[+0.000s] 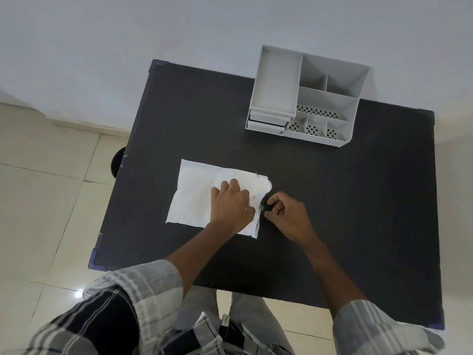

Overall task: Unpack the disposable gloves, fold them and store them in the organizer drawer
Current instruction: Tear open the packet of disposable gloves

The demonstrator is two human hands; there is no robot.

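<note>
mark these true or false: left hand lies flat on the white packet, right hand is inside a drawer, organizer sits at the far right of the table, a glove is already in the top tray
1. The left hand presses on the white packet: true.
2. The right hand is inside a drawer: false, it pinches at the packet's right edge.
3. The organizer stands at the table's far right: true.
4. A glove lies in the top tray: false, that tray is empty.
</note>
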